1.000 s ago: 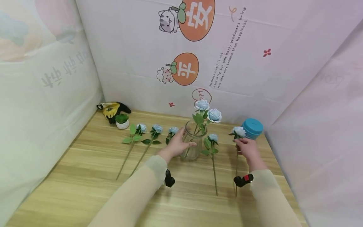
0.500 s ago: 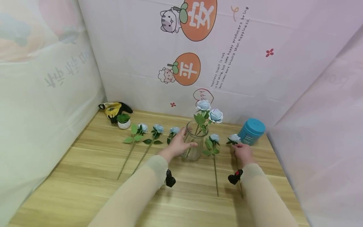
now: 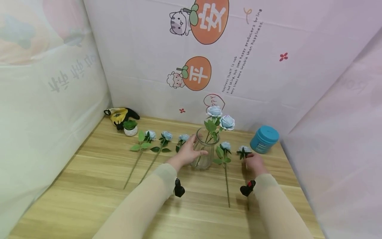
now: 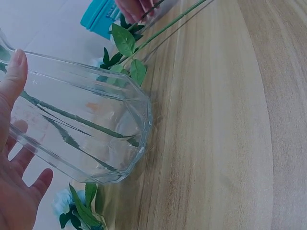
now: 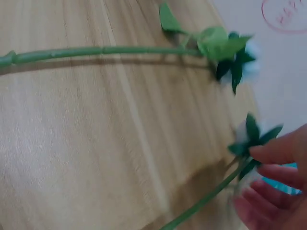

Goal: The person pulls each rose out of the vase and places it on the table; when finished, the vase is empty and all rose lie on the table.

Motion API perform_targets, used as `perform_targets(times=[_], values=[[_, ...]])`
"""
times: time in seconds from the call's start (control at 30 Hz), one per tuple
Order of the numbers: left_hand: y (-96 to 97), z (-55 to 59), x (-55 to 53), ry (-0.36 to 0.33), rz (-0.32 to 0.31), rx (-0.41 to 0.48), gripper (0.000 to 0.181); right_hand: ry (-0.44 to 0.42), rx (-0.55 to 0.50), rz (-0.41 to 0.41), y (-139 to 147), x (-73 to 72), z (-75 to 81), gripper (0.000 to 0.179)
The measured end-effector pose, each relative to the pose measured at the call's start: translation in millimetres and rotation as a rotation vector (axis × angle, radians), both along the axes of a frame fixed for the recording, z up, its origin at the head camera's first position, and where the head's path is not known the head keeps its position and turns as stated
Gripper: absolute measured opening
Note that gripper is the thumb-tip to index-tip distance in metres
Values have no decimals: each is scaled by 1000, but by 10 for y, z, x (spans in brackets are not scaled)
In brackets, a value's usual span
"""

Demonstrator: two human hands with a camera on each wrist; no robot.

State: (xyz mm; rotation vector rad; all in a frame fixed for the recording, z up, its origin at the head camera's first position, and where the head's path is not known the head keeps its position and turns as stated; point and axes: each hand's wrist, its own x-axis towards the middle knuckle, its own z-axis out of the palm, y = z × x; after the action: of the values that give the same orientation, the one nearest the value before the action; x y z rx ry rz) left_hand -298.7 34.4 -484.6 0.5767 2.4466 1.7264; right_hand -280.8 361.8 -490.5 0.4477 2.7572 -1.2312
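Note:
A clear glass vase (image 3: 203, 156) stands upright, with two pale blue roses (image 3: 221, 117) in it. My left hand (image 3: 188, 152) holds its side; in the left wrist view the thumb (image 4: 14, 79) lies along the near wall, the fingers on the other side. At the right, another pale blue rose (image 3: 244, 150) lies low over the table, bloom toward the wall. My right hand (image 3: 254, 163) pinches it just under the bloom. The right wrist view shows the thumb (image 5: 276, 149) against its green sepals and its stem (image 5: 204, 203) running down left; the other fingers are blurred.
A single rose (image 3: 225, 156) lies between vase and right hand. Several more lie left of the vase, one partly hidden by the left hand. A teal lidded jar (image 3: 264, 139), a small potted plant (image 3: 130, 128) and a yellow-black cloth item (image 3: 119, 116) stand near the back wall.
My right hand has moved down and slightly left with its rose, whose bloom no longer overlaps the teal jar. The left hand stays on the vase.

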Motion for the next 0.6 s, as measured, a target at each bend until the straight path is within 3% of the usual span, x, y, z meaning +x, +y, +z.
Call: perform_targets(times=[0.17,0.3,0.47,0.6], values=[[-17,19,18,-12,0,0,70,142,-50,-15,-308,7,344,44],[-38,26,17,-11,-2,-3,71,244,-212,81,-670,-52,648,36],[-29,15,12,-6,3,-5,70,223,-442,222,-991,-41,885,38],[-10,27,25,2,3,3,69,211,-542,245,-1114,-19,945,38]])
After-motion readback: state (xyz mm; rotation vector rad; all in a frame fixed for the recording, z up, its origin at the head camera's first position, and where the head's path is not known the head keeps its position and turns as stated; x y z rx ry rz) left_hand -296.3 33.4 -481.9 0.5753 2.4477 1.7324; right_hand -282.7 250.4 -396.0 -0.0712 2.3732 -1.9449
